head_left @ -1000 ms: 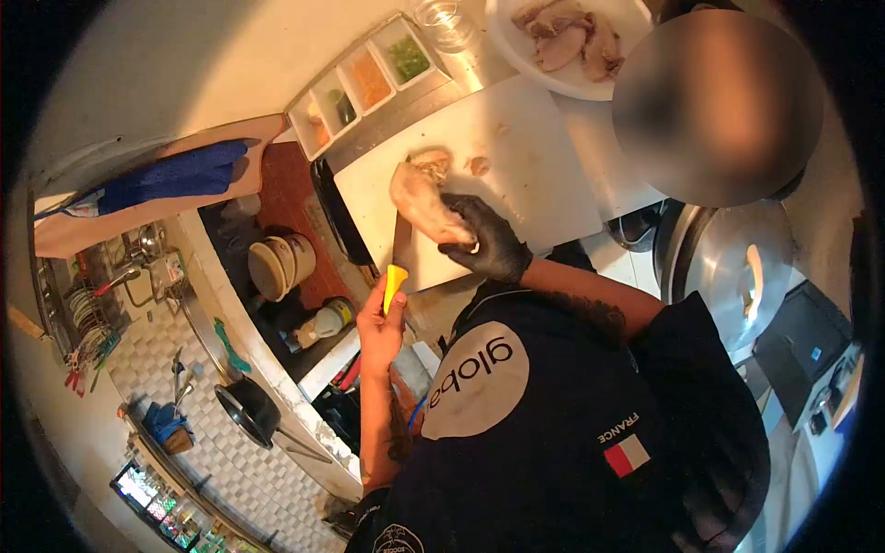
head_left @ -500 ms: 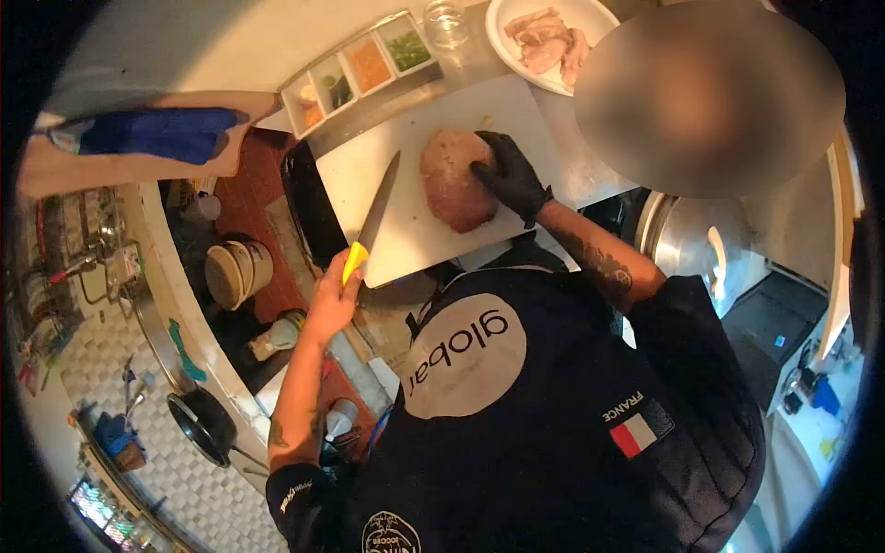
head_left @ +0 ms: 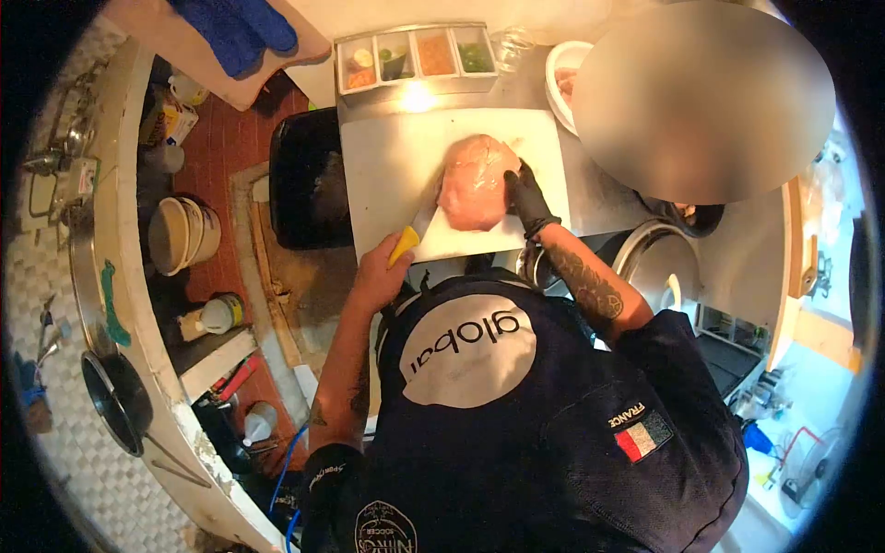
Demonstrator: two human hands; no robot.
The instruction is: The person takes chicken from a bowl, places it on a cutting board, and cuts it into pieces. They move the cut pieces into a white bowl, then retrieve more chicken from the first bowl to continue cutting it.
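A large pale pink piece of raw meat [head_left: 477,182] lies on a white cutting board [head_left: 392,175]. My left hand [head_left: 380,275], bare, is closed around the yellow handle of a knife [head_left: 404,246]. Its blade points up towards the meat's lower left edge, where the tip is hard to make out. On the opposite side, my right hand [head_left: 529,205] wears a black glove and grips the meat's right edge, the thumb against it and the other fingers partly hidden.
Behind the board stands a tray of several compartments [head_left: 415,90] with chopped ingredients. A white bowl [head_left: 556,83] of meat sits at the back right, partly covered by a blurred oval. A large lidded pot [head_left: 659,263] is at right, a black bin [head_left: 309,180] at left.
The view has shifted and turned. The knife has moved from the board's left side to beside the meat. My gloved hand has slid lower along the meat's right edge.
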